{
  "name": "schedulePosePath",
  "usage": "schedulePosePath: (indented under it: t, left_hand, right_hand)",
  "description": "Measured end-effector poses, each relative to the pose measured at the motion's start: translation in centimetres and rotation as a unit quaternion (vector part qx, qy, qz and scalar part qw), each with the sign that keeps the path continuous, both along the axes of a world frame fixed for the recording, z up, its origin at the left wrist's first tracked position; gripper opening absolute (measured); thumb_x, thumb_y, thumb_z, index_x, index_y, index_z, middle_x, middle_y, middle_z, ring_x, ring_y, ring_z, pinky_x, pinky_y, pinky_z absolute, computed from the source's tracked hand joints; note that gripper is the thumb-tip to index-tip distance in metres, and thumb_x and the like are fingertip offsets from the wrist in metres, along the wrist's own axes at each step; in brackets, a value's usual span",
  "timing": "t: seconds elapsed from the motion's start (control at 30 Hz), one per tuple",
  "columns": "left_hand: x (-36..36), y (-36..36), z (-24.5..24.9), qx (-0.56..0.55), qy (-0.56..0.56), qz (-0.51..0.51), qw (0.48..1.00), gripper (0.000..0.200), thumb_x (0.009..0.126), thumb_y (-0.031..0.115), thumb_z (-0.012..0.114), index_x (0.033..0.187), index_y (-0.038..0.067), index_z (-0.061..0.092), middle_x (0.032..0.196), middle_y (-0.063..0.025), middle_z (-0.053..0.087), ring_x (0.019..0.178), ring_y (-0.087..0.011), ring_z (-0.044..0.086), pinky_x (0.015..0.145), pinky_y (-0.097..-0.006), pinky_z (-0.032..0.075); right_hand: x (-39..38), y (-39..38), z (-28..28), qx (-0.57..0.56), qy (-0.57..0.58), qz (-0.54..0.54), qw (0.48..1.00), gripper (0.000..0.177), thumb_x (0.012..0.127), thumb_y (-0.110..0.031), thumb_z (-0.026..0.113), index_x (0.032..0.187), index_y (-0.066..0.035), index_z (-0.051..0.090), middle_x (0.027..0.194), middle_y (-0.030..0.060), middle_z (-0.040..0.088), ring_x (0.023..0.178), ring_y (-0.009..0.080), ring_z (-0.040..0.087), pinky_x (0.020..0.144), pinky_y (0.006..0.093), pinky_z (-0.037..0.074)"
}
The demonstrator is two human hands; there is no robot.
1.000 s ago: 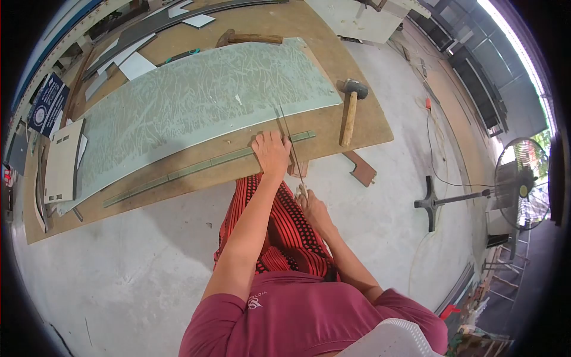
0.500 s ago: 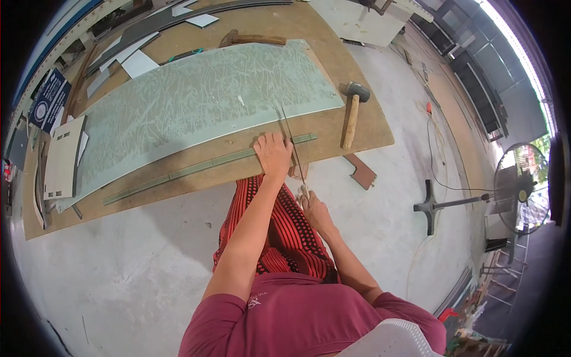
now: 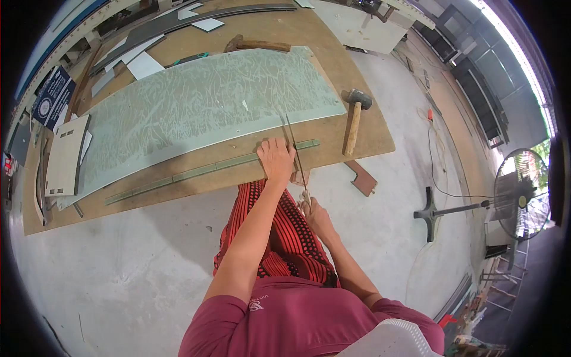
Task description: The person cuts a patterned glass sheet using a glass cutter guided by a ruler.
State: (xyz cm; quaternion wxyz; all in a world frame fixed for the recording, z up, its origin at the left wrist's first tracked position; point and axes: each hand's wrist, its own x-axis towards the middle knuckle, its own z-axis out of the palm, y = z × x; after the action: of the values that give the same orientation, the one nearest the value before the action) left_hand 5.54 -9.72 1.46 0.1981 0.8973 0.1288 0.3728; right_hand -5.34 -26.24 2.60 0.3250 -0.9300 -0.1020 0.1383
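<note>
My left hand (image 3: 276, 159) presses down on a long, narrow green strip (image 3: 208, 168), its fingers laid over it near the strip's right end. A thin saw blade (image 3: 295, 143) crosses the strip just right of those fingers. Below the table edge, my right hand (image 3: 316, 215) is closed around the saw's handle, which the fingers mostly hide. Behind the strip lies a large pale green patterned panel (image 3: 202, 101). Under the blade, beyond the table edge, a small brownish piece (image 3: 299, 177) partly shows.
A mallet (image 3: 354, 122) lies at the table's right, and a wooden-handled hammer (image 3: 262, 45) behind the panel. White offcuts (image 3: 144, 64) are at the back left. A brown notched piece (image 3: 361, 178) is beyond the table edge. A fan (image 3: 516, 195) stands at right.
The whole view has shifted slightly, so the table sits a little lower in it. Both hands and the saw keep nearly the same places against the strip.
</note>
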Motion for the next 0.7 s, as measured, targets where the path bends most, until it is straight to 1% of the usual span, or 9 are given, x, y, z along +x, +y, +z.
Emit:
schedulePosePath:
  t: [0.07,0.17,0.3,0.37,0.5,0.57,0.6,0.63,0.7]
  left_hand:
    - [0.0,0.0,-0.1,0.004,0.007,0.004,1.000,0.018,0.075,0.022,0.066,0.080,0.009,0.054,0.085,-0.0094,0.053,0.088,-0.0298,0.050,0.079,-0.0436,0.036]
    - [-0.1,-0.1,-0.2,-0.001,0.012,0.000,1.000,0.018,0.075,0.022,0.066,0.080,0.009,0.054,0.085,-0.0090,0.053,0.088,-0.0297,0.050,0.078,-0.0436,0.035]
    - [0.1,-0.1,-0.2,0.022,-0.015,0.016,1.000,0.018,0.074,0.021,0.067,0.079,0.009,0.054,0.084,-0.0086,0.054,0.087,-0.0295,0.050,0.078,-0.0433,0.035]
    - [0.0,0.0,-0.1,0.000,0.004,-0.001,1.000,0.017,0.074,0.021,0.066,0.079,0.010,0.054,0.084,-0.0085,0.053,0.087,-0.0294,0.050,0.077,-0.0432,0.035]
    - [0.1,-0.1,-0.2,0.009,-0.006,0.007,1.000,0.017,0.073,0.020,0.067,0.078,0.010,0.054,0.083,-0.0081,0.053,0.087,-0.0292,0.050,0.077,-0.0432,0.035]
    - [0.1,-0.1,-0.2,0.003,-0.007,0.005,1.000,0.017,0.073,0.020,0.067,0.078,0.010,0.054,0.083,-0.0078,0.053,0.086,-0.0290,0.050,0.077,-0.0430,0.036]
    - [0.0,-0.1,-0.2,0.001,-0.003,0.004,1.000,0.017,0.073,0.020,0.067,0.078,0.010,0.054,0.083,-0.0078,0.053,0.086,-0.0290,0.050,0.077,-0.0430,0.036]
    - [0.1,0.0,-0.4,0.001,0.001,0.005,1.000,0.017,0.073,0.020,0.067,0.078,0.010,0.054,0.083,-0.0077,0.054,0.086,-0.0290,0.050,0.077,-0.0430,0.036]
    - [0.0,-0.2,-0.3,0.002,0.003,0.002,1.000,0.017,0.073,0.020,0.066,0.078,0.010,0.054,0.083,-0.0076,0.054,0.086,-0.0289,0.050,0.077,-0.0430,0.036]
  right_hand:
    - [-2.1,-0.3,1.6,0.005,0.055,-0.029,0.998,0.031,0.097,-0.028,0.042,0.102,0.002,0.047,0.080,0.0337,0.058,0.078,0.0520,0.056,0.065,0.0570,0.044]
    - [-3.1,-0.8,1.6,0.028,0.063,-0.023,0.997,0.031,0.097,-0.028,0.043,0.102,0.003,0.047,0.080,0.0336,0.059,0.078,0.0521,0.056,0.065,0.0567,0.044]
    - [0.5,0.4,0.7,0.014,0.035,-0.016,0.999,0.030,0.097,-0.028,0.043,0.102,0.002,0.047,0.081,0.0334,0.059,0.079,0.0519,0.056,0.065,0.0567,0.044]
    - [2.1,1.1,0.9,0.007,0.025,-0.018,1.000,0.030,0.097,-0.028,0.043,0.102,0.001,0.047,0.081,0.0332,0.059,0.079,0.0518,0.056,0.066,0.0569,0.043]
    - [0.2,0.3,1.0,0.012,0.033,-0.019,0.999,0.030,0.097,-0.028,0.042,0.102,0.001,0.046,0.080,0.0333,0.059,0.078,0.0519,0.056,0.067,0.0571,0.043]
    - [-2.2,-0.6,0.8,0.011,0.034,-0.018,0.999,0.028,0.097,-0.028,0.043,0.104,0.000,0.047,0.075,0.0319,0.059,0.071,0.0515,0.057,0.059,0.0587,0.043]
    - [-3.0,-1.1,0.3,0.027,0.017,-0.011,0.999,0.026,0.097,-0.026,0.044,0.103,-0.001,0.047,0.072,0.0311,0.059,0.065,0.0513,0.057,0.054,0.0580,0.042]
    - [-3.2,-1.2,0.2,0.027,0.020,-0.013,0.999,0.026,0.097,-0.026,0.044,0.103,-0.001,0.047,0.072,0.0311,0.059,0.065,0.0513,0.057,0.054,0.0580,0.042]
    - [-2.7,-0.9,0.2,0.023,0.022,-0.010,0.999,0.027,0.097,-0.027,0.044,0.101,-0.001,0.047,0.073,0.0322,0.059,0.070,0.0520,0.057,0.059,0.0588,0.043]
